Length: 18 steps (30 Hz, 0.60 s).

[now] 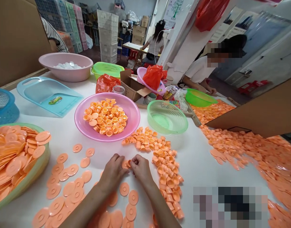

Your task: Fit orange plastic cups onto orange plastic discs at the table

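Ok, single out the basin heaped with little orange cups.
The bright pink basin, mid-table: it holds orange cups, whereas the yellow-green basin at left holds flat discs.

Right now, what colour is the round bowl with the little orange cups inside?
The bowl is pink; it shows best in the head view.

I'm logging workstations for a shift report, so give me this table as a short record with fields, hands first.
Left hand: fingers on a small orange piece, partly hidden
Right hand: fingertips pinched at that piece
Left side: loose orange discs; a green basin heaped with more
Between forearms: more discs
Right side: a band of small orange cups
Beyond the hands: a pink basin holding orange cups; a pale green basket
Across the table: a person in a white top
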Each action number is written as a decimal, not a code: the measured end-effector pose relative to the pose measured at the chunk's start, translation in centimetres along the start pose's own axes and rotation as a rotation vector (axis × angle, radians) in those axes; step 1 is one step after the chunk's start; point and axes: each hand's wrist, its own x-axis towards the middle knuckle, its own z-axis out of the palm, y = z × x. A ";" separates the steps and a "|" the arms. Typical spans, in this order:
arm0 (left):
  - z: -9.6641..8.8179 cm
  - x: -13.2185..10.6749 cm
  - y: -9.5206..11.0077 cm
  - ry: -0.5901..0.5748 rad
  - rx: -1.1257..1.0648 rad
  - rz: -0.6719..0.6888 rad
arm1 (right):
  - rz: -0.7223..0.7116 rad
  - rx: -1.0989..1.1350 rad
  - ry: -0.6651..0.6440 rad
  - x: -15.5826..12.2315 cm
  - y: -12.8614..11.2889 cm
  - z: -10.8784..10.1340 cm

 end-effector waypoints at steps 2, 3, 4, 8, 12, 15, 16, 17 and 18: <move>-0.1 -0.1 -0.3 -0.045 -0.064 0.023 | 0.029 -0.005 -0.014 0.0 -0.1 0.0; -0.2 -0.1 -0.4 -0.058 -0.086 0.033 | 0.032 -0.015 -0.026 0.0 -0.2 0.0; -0.2 0.0 -0.4 -0.058 -0.098 0.034 | 0.018 -0.035 -0.035 0.0 -0.3 0.1; -0.5 0.2 -0.2 -0.030 -0.107 -0.001 | -0.128 -0.199 -0.004 0.1 -0.8 0.7; -1.3 0.9 0.2 -0.088 -0.200 -0.075 | -0.179 -0.339 0.018 0.1 -1.1 1.0; -1.4 1.7 0.7 -0.160 -0.311 -0.230 | -0.196 -0.389 0.025 0.1 -1.4 0.9; -1.3 2.0 0.9 -0.180 -0.346 -0.284 | -0.196 -0.393 0.023 0.2 -1.4 0.8; -1.0 2.1 1.0 -0.192 -0.381 -0.333 | -0.192 -0.391 0.018 0.2 -1.5 0.7; -0.7 2.2 1.1 -0.189 -0.418 -0.374 | -0.183 -0.384 0.013 0.2 -1.5 0.7</move>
